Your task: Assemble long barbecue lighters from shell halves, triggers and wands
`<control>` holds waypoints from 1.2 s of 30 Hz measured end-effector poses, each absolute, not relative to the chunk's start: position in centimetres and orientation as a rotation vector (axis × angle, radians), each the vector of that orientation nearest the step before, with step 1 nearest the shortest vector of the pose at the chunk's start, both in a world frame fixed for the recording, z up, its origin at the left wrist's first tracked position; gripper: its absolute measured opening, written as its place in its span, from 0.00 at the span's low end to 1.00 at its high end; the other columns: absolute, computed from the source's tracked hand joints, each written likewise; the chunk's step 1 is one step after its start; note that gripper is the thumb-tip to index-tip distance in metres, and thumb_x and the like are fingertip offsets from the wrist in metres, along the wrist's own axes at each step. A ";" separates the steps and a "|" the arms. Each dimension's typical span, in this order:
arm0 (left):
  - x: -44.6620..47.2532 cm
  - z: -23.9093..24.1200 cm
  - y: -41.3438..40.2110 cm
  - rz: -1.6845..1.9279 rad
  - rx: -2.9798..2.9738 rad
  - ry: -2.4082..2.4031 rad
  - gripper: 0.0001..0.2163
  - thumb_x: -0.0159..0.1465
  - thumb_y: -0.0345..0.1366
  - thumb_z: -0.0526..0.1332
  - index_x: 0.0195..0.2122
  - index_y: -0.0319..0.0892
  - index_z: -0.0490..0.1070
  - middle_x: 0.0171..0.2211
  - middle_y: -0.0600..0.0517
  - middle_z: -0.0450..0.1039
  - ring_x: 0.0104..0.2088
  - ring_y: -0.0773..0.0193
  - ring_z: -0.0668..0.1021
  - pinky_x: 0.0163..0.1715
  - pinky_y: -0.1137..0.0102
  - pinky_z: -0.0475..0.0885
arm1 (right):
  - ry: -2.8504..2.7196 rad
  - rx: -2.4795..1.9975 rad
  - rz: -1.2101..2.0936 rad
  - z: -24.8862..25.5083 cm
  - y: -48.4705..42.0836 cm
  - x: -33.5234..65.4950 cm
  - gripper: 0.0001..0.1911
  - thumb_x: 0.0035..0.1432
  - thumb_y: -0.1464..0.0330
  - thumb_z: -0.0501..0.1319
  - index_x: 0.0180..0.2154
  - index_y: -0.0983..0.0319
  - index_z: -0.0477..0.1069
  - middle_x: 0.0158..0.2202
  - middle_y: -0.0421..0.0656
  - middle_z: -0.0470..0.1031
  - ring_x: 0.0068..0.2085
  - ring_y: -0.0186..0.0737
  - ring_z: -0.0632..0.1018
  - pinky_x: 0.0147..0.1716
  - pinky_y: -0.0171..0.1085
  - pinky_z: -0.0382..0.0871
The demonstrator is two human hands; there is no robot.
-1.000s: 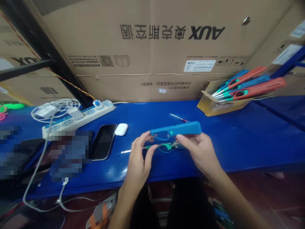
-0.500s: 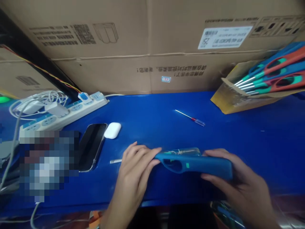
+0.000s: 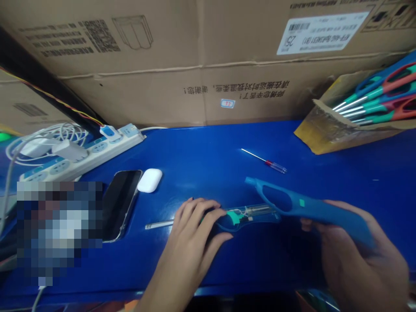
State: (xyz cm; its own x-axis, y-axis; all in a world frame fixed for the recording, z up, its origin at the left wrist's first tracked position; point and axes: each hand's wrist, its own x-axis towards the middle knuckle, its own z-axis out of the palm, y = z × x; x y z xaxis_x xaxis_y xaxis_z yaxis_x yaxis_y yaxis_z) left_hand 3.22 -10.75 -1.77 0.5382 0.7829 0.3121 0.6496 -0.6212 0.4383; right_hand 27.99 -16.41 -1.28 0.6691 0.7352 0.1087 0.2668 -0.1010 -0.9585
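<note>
My right hand point(image 3: 360, 251) grips a long blue plastic handle shell point(image 3: 308, 209) and holds it tilted a little above the blue table point(image 3: 208, 151). My left hand point(image 3: 195, 234) lies on the table with its fingers pressed on the other half of the lighter point(image 3: 247, 214), an open blue shell with a green part, wires and a clear tube inside. A thin metal tube point(image 3: 159, 225) sticks out to the left from under the left hand.
A small red-handled screwdriver point(image 3: 264, 161) lies behind the parts. A phone point(image 3: 120, 203), a white earbud case point(image 3: 150, 180) and a power strip point(image 3: 84, 156) with chargers are at the left. A cardboard box point(image 3: 328, 130) of finished lighters sits at the right, large cartons behind.
The right hand has lifted the blue shell off the lower half and swung it to the right, which uncovers the inner parts. The left hand stays pressed on the lower half. The camera has tilted down slightly.
</note>
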 end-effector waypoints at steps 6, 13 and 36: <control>3.3 -1.7 -10.7 0.688 2.493 1.203 0.12 0.73 0.38 0.60 0.56 0.47 0.67 0.54 0.48 0.72 0.56 0.53 0.72 0.60 0.49 0.64 | -0.844 -1.594 0.565 -1.8 -16.7 28.5 0.18 0.58 0.58 0.70 0.48 0.57 0.77 0.31 0.43 0.79 0.34 0.46 0.80 0.37 0.45 0.77; 3.6 -1.4 -10.5 0.700 2.430 1.235 0.13 0.71 0.43 0.63 0.53 0.47 0.69 0.52 0.49 0.72 0.55 0.53 0.71 0.56 0.53 0.66 | -0.851 -1.623 0.530 -1.1 -16.3 28.1 0.18 0.56 0.55 0.70 0.46 0.56 0.78 0.29 0.43 0.79 0.31 0.46 0.79 0.34 0.45 0.78; 3.4 -1.1 -11.1 0.718 2.368 1.278 0.20 0.70 0.48 0.63 0.59 0.47 0.66 0.54 0.48 0.74 0.58 0.51 0.72 0.60 0.50 0.67 | -1.350 -1.574 0.520 -1.0 -15.9 28.7 0.14 0.55 0.57 0.72 0.43 0.51 0.79 0.49 0.40 0.81 0.50 0.46 0.82 0.42 0.36 0.79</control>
